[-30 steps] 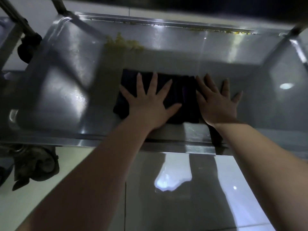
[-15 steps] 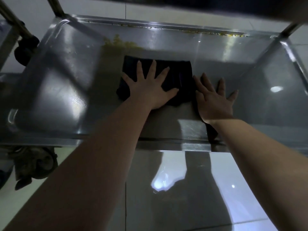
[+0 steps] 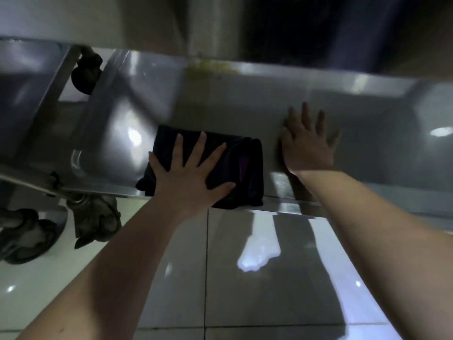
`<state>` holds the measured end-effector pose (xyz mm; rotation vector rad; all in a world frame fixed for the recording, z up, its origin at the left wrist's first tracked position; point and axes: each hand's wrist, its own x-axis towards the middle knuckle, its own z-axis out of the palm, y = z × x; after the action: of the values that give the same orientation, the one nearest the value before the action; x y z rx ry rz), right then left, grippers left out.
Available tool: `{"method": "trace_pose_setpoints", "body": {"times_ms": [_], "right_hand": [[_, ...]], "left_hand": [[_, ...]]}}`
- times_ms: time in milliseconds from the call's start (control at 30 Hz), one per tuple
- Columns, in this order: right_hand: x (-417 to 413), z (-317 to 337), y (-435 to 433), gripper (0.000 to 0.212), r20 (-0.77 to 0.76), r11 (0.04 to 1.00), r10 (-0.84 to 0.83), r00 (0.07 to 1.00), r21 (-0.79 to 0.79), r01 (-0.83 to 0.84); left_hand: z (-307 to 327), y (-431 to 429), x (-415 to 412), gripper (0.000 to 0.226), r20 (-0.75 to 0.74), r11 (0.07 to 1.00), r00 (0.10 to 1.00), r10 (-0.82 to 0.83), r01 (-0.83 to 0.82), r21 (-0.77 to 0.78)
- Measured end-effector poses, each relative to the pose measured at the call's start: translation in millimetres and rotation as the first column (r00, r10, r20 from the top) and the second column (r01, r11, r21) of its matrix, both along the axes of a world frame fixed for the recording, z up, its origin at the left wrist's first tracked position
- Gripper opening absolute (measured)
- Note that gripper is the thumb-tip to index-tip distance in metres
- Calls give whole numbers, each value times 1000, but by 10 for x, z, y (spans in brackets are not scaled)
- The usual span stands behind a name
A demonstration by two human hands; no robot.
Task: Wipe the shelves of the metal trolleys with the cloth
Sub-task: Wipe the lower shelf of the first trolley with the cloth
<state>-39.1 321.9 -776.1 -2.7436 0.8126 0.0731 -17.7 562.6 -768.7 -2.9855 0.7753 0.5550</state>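
As the folded dark cloth lay at the front edge of the trolley shelf, mid-frame, the left hand pressed it down, splayed flat, likely to wipe, while the right hand rested unclenched on bare metal beside it, seemingly bracing.

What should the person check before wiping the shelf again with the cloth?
1. Left hand pressed flat on the cloth: ok.
2. Cloth lying fully on the shelf: not ok, its near side hangs over the front lip.
3. Right hand off the cloth: ok, it rests flat on bare metal to the cloth's right.
4. Far edge clean: not ok, yellow crumbs lie there.
5. Right end of the shelf clean: cannot tell, too blurred and dim.
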Motion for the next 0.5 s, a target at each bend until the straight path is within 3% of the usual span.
{"method": "trace_pose_setpoints", "body": {"times_ms": [100,367,500], "right_hand": [[167,-91,386,53,89,986,162,983,17,-164],[156,-171,392,55,-12,969,222,975,-110,-222],[118,-136,409,57,-51,966,229,972,-108,-234]], "left_hand": [[-2,48,22,81,8,999,1000,9,-9,-33],[-99,52,583,82,68,982,988,140,-130,-137],[-100,-140,1139,81,62,984,993,101,-91,-154]]}}
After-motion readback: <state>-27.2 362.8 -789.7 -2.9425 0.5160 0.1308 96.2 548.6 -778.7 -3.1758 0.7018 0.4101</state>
